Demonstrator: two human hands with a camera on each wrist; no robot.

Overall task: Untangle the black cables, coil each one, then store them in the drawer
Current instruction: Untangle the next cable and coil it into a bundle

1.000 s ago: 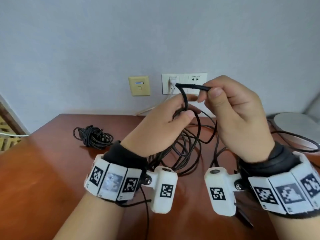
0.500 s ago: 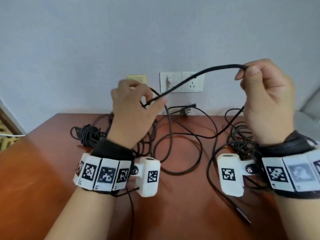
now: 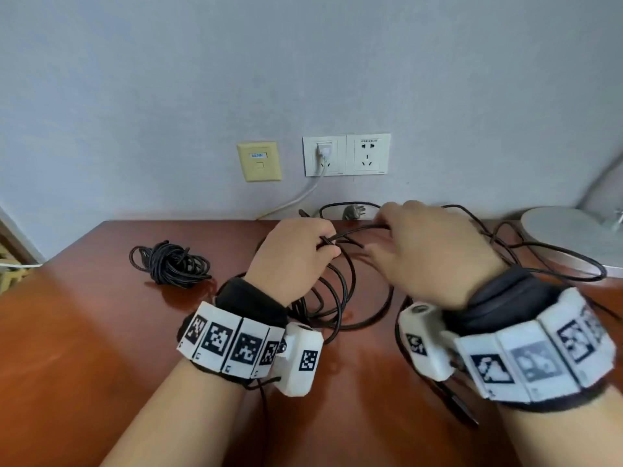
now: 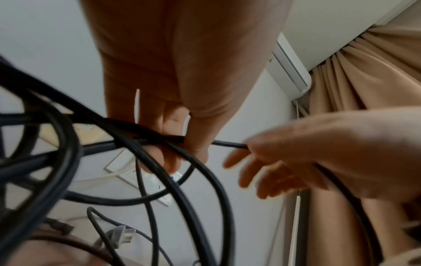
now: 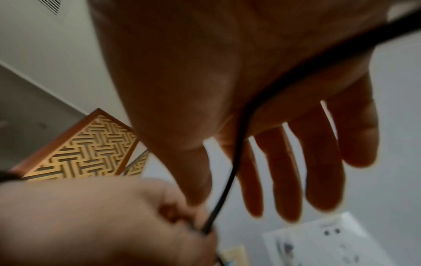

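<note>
Left hand (image 3: 292, 254) gripping looped black cable (image 3: 340, 291)

No legible text. Beige square wall plate (image 3: 259, 161) carries a small blue label (blurred, unreadable); white plastic wristbands (image 3: 232, 345) bear black-and-white square marker codes only.

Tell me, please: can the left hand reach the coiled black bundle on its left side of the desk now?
Probably not yet. The desk between the left hand and the coiled bundle looks free, but that hand's grip is full: it holds gathered loops of the black cable. It would first have to put them down.
</note>
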